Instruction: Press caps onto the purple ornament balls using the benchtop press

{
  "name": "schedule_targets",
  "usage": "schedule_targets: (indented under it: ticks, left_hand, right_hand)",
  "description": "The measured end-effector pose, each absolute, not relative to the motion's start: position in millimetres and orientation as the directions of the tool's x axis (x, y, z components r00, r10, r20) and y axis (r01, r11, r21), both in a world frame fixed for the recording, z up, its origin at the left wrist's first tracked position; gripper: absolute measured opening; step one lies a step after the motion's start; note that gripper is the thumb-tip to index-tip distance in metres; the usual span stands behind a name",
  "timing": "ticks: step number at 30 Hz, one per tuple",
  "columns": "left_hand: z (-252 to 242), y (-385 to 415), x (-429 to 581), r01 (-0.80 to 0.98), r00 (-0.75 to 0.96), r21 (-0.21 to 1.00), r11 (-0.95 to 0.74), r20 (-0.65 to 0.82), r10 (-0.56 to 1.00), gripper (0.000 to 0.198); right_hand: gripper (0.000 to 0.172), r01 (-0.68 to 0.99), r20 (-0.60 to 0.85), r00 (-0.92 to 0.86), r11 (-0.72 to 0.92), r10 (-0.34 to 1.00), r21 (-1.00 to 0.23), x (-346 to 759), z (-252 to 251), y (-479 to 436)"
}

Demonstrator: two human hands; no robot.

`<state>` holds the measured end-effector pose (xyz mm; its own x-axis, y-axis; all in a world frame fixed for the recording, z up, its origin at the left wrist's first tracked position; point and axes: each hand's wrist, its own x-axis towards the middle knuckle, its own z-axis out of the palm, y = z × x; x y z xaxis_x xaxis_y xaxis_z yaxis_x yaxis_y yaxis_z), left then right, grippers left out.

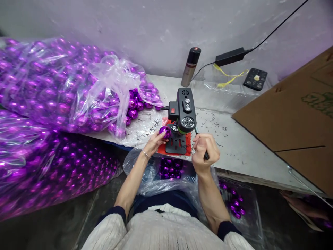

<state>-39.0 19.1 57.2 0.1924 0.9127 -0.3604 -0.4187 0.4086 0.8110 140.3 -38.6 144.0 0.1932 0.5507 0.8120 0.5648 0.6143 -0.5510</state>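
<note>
In my left hand [155, 141] is a shiny purple bauble [165, 132], held between thumb and fingers at the left of a small black bench drill press [186, 109]. The bauble is close to the drill's lower end; whether they touch I cannot tell. My right hand [205, 149] is wrapped round the black-tipped lever handle [206, 155] on the machine's right side. Under the machine's dark slotted base [176, 146] lies a red mat [162, 148]. A red rocker switch [173, 110] sits on the box at its left.
Large clear bags of purple baubles [62, 83] fill the left. A spray can [190, 67], a black power adapter [230, 56], yellow ribbon [229, 80] and a black device [255, 79] stand behind. A cardboard box [293, 114] leans at right. Dark shavings litter the white table [231, 146]. More baubles [170, 169] lie below the edge.
</note>
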Motion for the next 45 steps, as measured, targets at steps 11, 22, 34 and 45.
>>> schedule_targets:
  ticks: [11,22,34,45]
  left_hand:
    - [43,9,-24,0.332,0.205,0.942,-0.048,-0.022,0.978,0.070]
    - [16,14,-7,0.443,0.201,0.818,-0.368,0.309,0.930,0.066]
    - [10,13,-7,0.437,0.181,0.824,-0.360,0.312,0.933,0.064]
    - [12,13,-8,0.450,0.212,0.813,-0.369,0.305,0.929,0.064]
  right_hand:
    - [0.029,0.575,0.820,0.142,0.628,0.554,-0.524,143,142,-42]
    - [0.026,0.574,0.822,0.116,0.638,0.557,-0.513,145,137,-44]
    - [0.025,0.552,0.884,0.144,0.706,0.444,-0.444,144,81,-38]
    - [0.026,0.493,0.883,0.205,0.734,0.423,-0.467,140,65,-34]
